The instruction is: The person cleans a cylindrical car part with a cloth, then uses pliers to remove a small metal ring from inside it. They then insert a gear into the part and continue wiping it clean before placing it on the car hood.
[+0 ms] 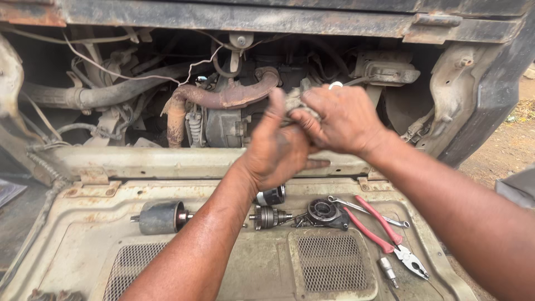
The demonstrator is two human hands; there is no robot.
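a: item one, hands?
b: left hand [277,151] and right hand [341,118] meet before the engine bay, fingers of both closed round a grey rag [297,102].

a: stripped parts?
b: motor housing [160,217], pinion gear [268,217], end bracket [325,212], laid out on the lowered panel [83,251]; reassembly seemingly pending.

a: tools?
b: spanner [365,210], red pliers [390,237], idle.

Rust, grey and red under the open panel

Red-handled pliers [384,231] lie on the dirty cream panel [83,239] with grey mesh grilles; the pipe [223,99] is rust-brown, the rag [298,103] grimy grey.
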